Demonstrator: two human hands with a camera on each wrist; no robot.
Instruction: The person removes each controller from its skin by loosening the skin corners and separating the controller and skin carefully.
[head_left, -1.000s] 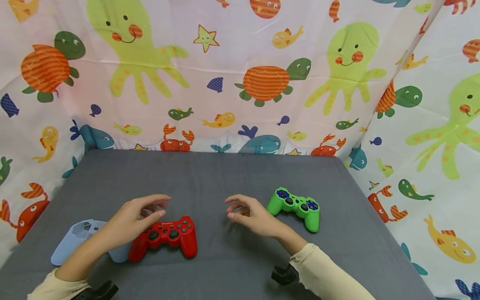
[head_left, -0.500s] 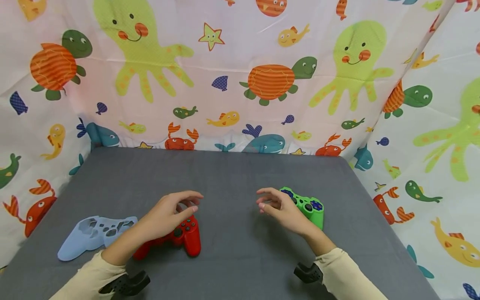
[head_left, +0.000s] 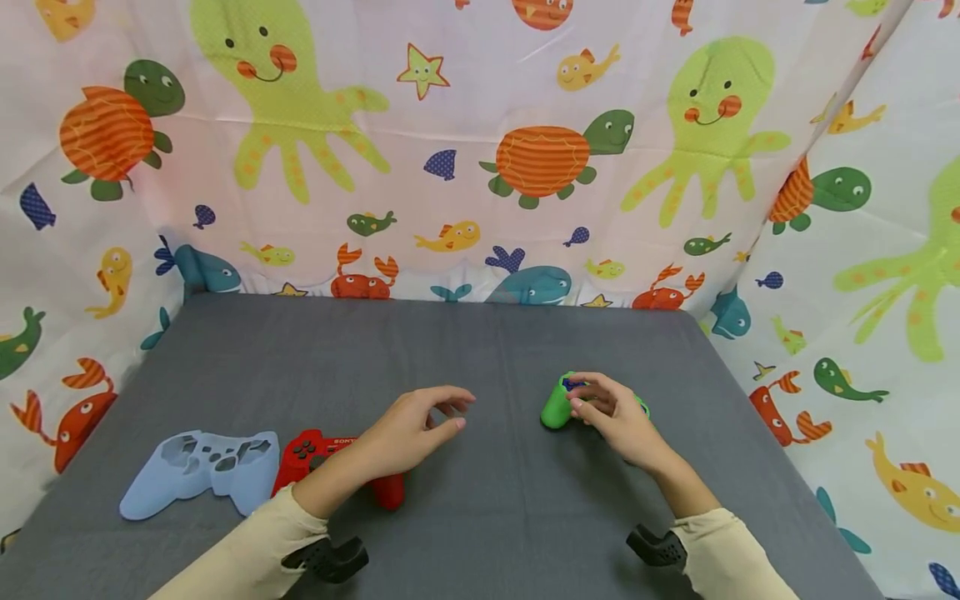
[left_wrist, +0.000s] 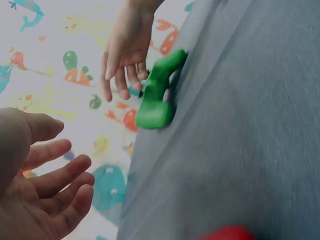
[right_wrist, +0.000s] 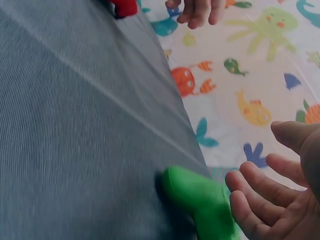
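A green game controller point(head_left: 555, 407) lies on the right part of the grey table. My right hand point(head_left: 618, 421) hovers over it with loosely bent fingers, hiding most of it in the head view; the right wrist view shows the fingers beside the green controller point(right_wrist: 192, 192), holding nothing. My left hand point(head_left: 408, 429) is in the air near the table's middle, fingers relaxed and nothing in them. Beneath the left forearm is a red controller point(head_left: 300, 454), partly covered. Just left of it lies a light blue controller shell point(head_left: 202, 471) with cut-out openings.
The grey cloth-covered table point(head_left: 495, 517) reaches back to a curtain point(head_left: 465, 167) printed with sea animals, which also runs along both sides. Each wrist carries a black camera mount, such as the left mount point(head_left: 330, 560).
Both hands have moved right. The left has passed from beside the red controller to the table's middle, uncovering the blue shell; the right has come over the green controller.
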